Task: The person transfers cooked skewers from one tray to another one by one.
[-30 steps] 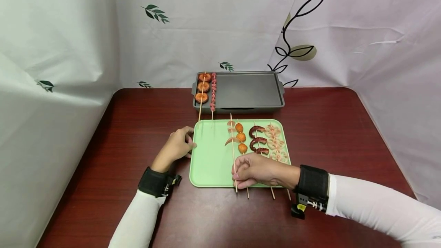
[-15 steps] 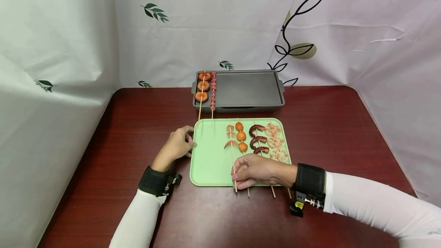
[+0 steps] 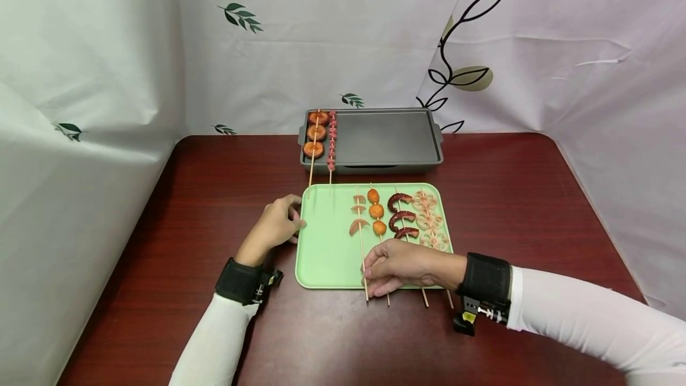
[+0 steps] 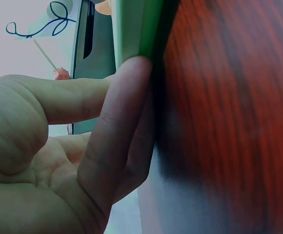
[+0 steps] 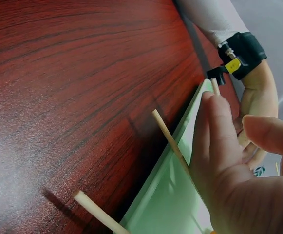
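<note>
My right hand [image 3: 399,265] pinches the lower stick of a skewer [image 3: 361,243] threaded with thin pale-pink slices, over the front edge of a light green tray [image 3: 324,249]. The slices overlap the middle of the tray in the head view. To their right lie a skewer of orange balls [image 3: 376,211], one of dark red tentacle pieces [image 3: 401,217] and one of lotus root slices [image 3: 429,221]. At the tray's left rim, my left hand [image 3: 274,223] holds the edge between thumb and fingers; the left wrist view shows a fingertip [image 4: 134,68] against the tray's side.
Behind the tray stands a dark grey griddle [image 3: 388,136]. On its left side lie a skewer of round brown-orange slices [image 3: 316,133] and a skewer of small pink pieces [image 3: 332,142], their sticks reaching over the tray's far edge. Light cloth [image 3: 321,28] hangs behind the dark red table [image 3: 230,177].
The pale-pink skewer's far end has come down and slightly toward me, its tip now at the tray's far rim. My right hand stays nearly in place; the left has not moved.
</note>
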`<action>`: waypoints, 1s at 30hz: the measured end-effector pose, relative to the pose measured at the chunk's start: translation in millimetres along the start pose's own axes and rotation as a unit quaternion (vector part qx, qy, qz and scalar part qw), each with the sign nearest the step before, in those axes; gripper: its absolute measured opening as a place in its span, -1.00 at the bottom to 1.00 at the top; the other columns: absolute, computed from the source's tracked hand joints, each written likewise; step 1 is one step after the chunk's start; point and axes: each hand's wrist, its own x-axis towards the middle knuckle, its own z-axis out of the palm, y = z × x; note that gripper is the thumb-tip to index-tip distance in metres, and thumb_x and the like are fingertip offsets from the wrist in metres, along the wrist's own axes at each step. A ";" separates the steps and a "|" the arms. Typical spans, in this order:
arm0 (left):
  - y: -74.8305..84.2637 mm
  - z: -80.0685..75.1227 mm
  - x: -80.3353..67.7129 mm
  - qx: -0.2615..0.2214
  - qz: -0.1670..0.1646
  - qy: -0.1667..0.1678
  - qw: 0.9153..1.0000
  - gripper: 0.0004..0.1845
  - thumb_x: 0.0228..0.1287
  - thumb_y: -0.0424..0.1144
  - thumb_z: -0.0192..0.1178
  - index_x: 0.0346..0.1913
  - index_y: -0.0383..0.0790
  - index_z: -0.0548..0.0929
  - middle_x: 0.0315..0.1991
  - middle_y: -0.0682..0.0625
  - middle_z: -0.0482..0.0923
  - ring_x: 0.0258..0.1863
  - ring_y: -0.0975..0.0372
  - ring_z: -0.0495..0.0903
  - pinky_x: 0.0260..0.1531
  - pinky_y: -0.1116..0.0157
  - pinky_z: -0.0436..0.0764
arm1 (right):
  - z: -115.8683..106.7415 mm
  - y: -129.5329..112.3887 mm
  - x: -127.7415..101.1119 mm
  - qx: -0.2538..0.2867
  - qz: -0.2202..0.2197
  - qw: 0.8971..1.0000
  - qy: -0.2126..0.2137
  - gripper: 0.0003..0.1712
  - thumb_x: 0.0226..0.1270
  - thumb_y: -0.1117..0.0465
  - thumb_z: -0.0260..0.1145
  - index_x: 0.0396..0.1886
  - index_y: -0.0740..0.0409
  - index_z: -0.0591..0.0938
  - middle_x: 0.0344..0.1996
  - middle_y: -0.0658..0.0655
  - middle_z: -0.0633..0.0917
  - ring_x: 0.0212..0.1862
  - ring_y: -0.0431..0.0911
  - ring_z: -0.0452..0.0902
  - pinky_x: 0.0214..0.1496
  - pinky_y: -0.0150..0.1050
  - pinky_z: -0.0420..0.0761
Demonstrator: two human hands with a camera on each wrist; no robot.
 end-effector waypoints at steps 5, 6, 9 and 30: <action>0.3 0.2 -0.6 -0.003 -0.003 -0.001 1.000 -0.42 0.35 -0.49 0.29 0.41 -0.42 0.42 -0.33 -0.19 0.53 -0.57 0.15 0.63 -0.55 0.23 0.78 | -0.5 -1.2 -2.2 -0.014 0.009 1.000 -0.007 -0.78 0.51 0.42 0.17 0.04 0.48 0.51 -0.19 0.25 0.69 -0.23 -0.08 0.78 -0.08 -0.27 0.82; 0.3 0.2 -0.7 -0.003 -0.003 -0.002 1.000 -0.42 0.35 -0.49 0.28 0.41 -0.42 0.41 -0.32 -0.19 0.53 -0.57 0.15 0.63 -0.55 0.23 0.78 | -0.5 -1.6 -2.9 -0.015 0.011 1.000 -0.007 -0.75 0.50 0.42 0.17 0.08 0.50 0.49 -0.15 0.27 0.69 -0.22 -0.07 0.77 -0.08 -0.26 0.82; 0.3 -0.2 -1.1 -0.005 -0.005 -0.001 1.000 -0.42 0.35 -0.49 0.28 0.41 -0.41 0.42 -0.32 -0.19 0.53 -0.56 0.15 0.63 -0.55 0.23 0.78 | -0.6 -3.1 -5.4 -0.022 0.019 1.000 -0.010 -0.62 0.50 0.41 0.15 0.21 0.56 0.43 -0.01 0.36 0.68 -0.21 -0.07 0.76 -0.05 -0.26 0.82; -0.6 0.0 -0.7 0.000 -0.002 0.001 1.000 -0.41 0.36 -0.49 0.28 0.42 -0.41 0.41 -0.33 -0.19 0.53 -0.58 0.15 0.63 -0.55 0.23 0.78 | -29.2 -22.9 -26.1 -0.137 -0.123 0.982 0.041 -0.57 0.55 0.33 0.12 0.26 0.55 0.41 0.04 0.46 0.65 -0.11 0.04 0.75 -0.02 -0.04 0.83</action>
